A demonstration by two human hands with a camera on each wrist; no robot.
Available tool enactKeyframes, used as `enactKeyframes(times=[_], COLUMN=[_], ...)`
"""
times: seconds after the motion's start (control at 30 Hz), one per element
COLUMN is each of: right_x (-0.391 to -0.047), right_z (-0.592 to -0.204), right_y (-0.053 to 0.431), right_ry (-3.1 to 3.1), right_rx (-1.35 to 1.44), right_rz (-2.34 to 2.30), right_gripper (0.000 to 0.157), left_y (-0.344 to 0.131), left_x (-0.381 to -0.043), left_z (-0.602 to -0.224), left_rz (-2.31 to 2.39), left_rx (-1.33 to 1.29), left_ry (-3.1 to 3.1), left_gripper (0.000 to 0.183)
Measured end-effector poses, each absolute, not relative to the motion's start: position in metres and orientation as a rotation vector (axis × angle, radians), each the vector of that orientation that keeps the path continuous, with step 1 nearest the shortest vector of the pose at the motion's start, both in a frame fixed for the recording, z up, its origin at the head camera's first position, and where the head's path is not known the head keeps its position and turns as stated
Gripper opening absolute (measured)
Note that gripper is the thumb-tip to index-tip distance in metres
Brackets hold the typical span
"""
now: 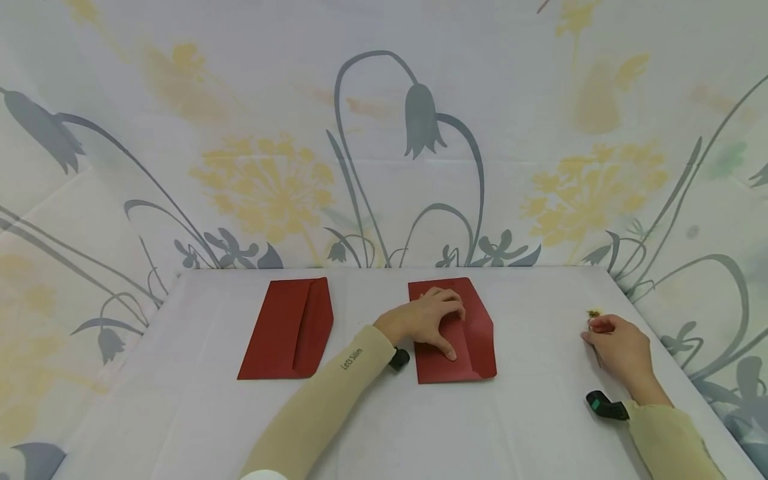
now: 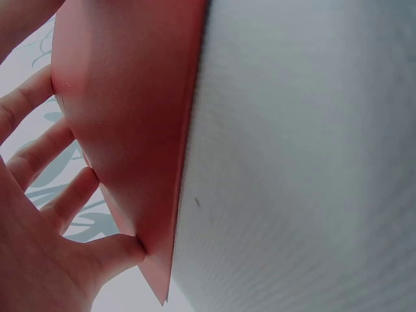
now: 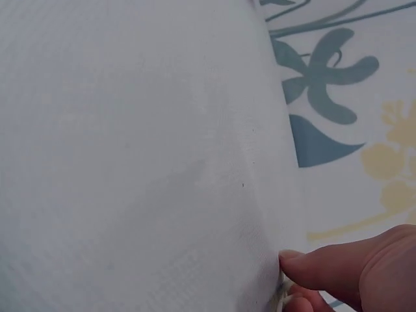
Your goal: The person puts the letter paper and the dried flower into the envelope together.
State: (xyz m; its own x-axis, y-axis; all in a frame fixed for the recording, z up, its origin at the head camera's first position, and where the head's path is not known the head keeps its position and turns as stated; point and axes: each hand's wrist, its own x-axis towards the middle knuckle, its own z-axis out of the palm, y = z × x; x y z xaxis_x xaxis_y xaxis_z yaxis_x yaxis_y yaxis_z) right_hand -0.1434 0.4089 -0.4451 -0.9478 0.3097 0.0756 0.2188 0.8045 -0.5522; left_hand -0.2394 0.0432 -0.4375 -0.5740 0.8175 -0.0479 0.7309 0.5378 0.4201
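In the head view my left hand rests on a red envelope right of the middle, its fingers and thumb spread. The left wrist view shows the fingertips and thumb tip touching the red paper, the fingers slightly bent. The envelope's flap points right and seems unfolded. At the right side of the table, my right hand pinches a thin stem with a small yellowish flower head between thumb and fingers. In the right wrist view the thumb shows at the lower right, and the flower is mostly hidden.
A second red envelope lies to the left, its flap side facing right. White cloth covers the table. Flower-printed fabric rises behind and at both sides. Dark wrist devices sit by the cuffs of the beige sleeves.
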Motion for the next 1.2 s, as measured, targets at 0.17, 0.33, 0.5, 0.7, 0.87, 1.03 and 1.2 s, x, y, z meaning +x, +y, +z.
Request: enactKeyframes(times=[0.17,0.33,0.5,0.7,0.87,1.03,1.2], right_x=[-0.151,-0.154,-0.154,-0.153,-0.154,-0.154,-0.154], right_z=[-0.446,-0.446,-0.443,-0.435,-0.432,-0.431,-0.433], right_y=[0.413,0.41,0.405,0.41,0.414,0.414,0.414], right_ry=[-2.883,-2.914,-2.934,-2.986,-3.011,-3.025,-3.02], right_rx=[-0.375,-0.391,-0.354,-0.371,-0.421,-0.461,-0.429], right_rz=[0.788,0.794,0.817,0.899,0.953,0.968,0.959], right_gripper=[0.024,0.023,0.021,0.031,0.036,0.036,0.035], left_y=[0.043,0.043,0.041,0.041,0.044,0.046,0.045], left_x=[-0.239,-0.24,-0.241,-0.24,-0.239,-0.24,-0.24], left_z=[-0.438,-0.439,-0.441,-0.44,-0.44,-0.441,-0.44], left_rz=[0.524,0.52,0.52,0.53,0.525,0.522,0.522], left_rx=[1.305,1.31,1.302,1.292,1.289,1.29,1.282], left_ry=[2.534,2.534,2.544,2.547,2.553,2.557,2.558], left_gripper=[0.063,0.063,0.063,0.063,0.063,0.063,0.062])
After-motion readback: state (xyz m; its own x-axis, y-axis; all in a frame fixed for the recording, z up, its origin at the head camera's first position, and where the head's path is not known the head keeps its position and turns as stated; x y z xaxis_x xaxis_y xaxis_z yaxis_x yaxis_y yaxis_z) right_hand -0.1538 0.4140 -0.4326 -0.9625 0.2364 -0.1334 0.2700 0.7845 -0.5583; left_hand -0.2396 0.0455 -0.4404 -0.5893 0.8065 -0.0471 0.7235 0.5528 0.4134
